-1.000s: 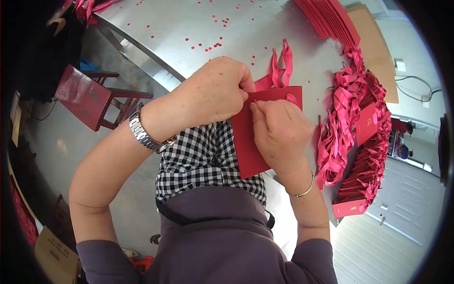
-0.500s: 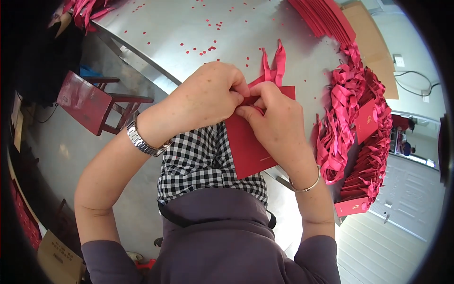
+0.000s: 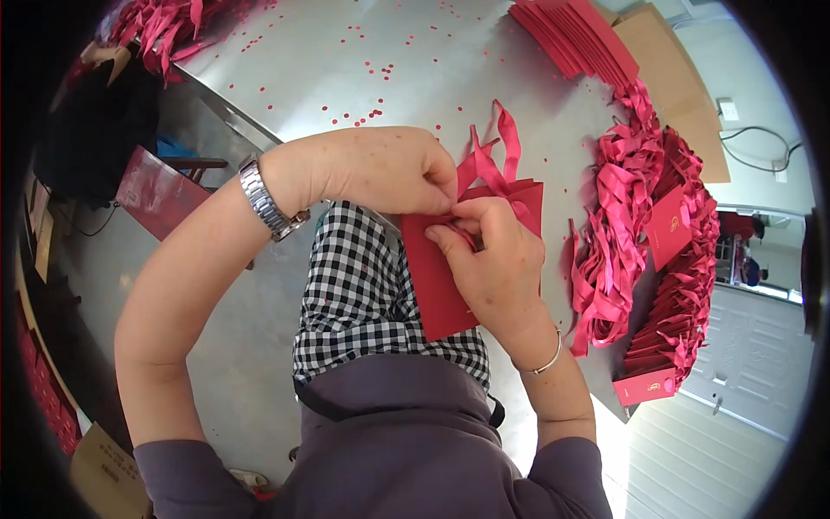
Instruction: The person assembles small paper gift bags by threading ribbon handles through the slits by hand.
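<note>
A red paper gift bag (image 3: 437, 298) lies tilted over my lap and the table's near edge. Pink-red ribbon handles (image 3: 508, 143) stand up from its far side. At the bag's upper edge, my left hand (image 3: 402, 173) is closed in a pinch; its fingertips meet those of the other hand, and what lies between them is mostly hidden. My right hand (image 3: 497, 264) grips the bag from the right, thumb over the front panel and index finger curled. A short bit of red ribbon (image 3: 468, 235) shows between that thumb and finger.
On the metal table (image 3: 303, 52) lie scattered small red paper dots (image 3: 372, 114). A stack of red flat bags (image 3: 579, 39) is at the far right. Ribboned bags (image 3: 618, 216) line the right side. A red stool (image 3: 160, 195) stands at left; more ribbons (image 3: 169, 35) lie far left.
Both hands and the bag have come slightly nearer to me. My left wrist has turned flatter, its elbow moving outward. The ribbon handles have shifted nearer with the bag.
</note>
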Motion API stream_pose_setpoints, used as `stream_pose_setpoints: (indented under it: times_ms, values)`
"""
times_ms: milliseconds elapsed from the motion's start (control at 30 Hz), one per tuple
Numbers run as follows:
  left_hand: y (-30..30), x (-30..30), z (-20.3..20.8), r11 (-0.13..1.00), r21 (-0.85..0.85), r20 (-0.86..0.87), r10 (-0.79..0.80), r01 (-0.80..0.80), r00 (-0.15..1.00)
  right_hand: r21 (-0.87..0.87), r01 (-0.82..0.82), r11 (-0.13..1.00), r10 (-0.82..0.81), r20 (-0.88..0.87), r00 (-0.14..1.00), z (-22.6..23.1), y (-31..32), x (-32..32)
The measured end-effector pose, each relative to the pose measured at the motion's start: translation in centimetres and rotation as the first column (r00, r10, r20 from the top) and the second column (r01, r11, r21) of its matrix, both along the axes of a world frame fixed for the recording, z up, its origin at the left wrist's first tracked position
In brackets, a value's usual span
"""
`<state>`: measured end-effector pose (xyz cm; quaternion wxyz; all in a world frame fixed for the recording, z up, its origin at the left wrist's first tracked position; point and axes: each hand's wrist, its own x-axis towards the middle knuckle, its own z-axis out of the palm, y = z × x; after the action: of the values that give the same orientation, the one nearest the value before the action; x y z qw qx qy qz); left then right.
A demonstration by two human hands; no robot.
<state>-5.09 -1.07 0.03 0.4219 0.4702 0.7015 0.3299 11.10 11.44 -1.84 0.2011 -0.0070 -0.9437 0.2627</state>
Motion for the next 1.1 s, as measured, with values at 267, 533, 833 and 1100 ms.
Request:
stream_pose_setpoints:
  times_ms: [267, 533, 833, 1100]
  values:
    - [-0.6, 0.5, -1.0, 0.999, 0.053, -0.037, 0.004, -0.002, 0.999, -0.307, -0.030, 0.951, 0.086, 0.171, 0.981, 1.2, -0.2, 0.6]
    - [-0.9, 0.9, -1.6, 0.995, 0.096, -0.038, -0.009, 0.012, 0.999, -0.249, -0.056, 0.967, 0.079, 0.082, 0.994, -0.5, 0.1, 1.5]
    - [-1.4, 3.2, -2.0, 0.970, 0.240, -0.288, 0.097, -0.026, 0.953, -0.187, 0.031, 0.982, -0.034, -0.010, 0.999, -1.3, -0.8, 1.8]
    - [-1.6, 3.9, -1.6, 0.973, 0.221, -0.402, 0.155, -0.069, 0.902, 0.297, 0.131, 0.946, -0.062, -0.232, 0.971, -0.4, 2.4, 5.9]
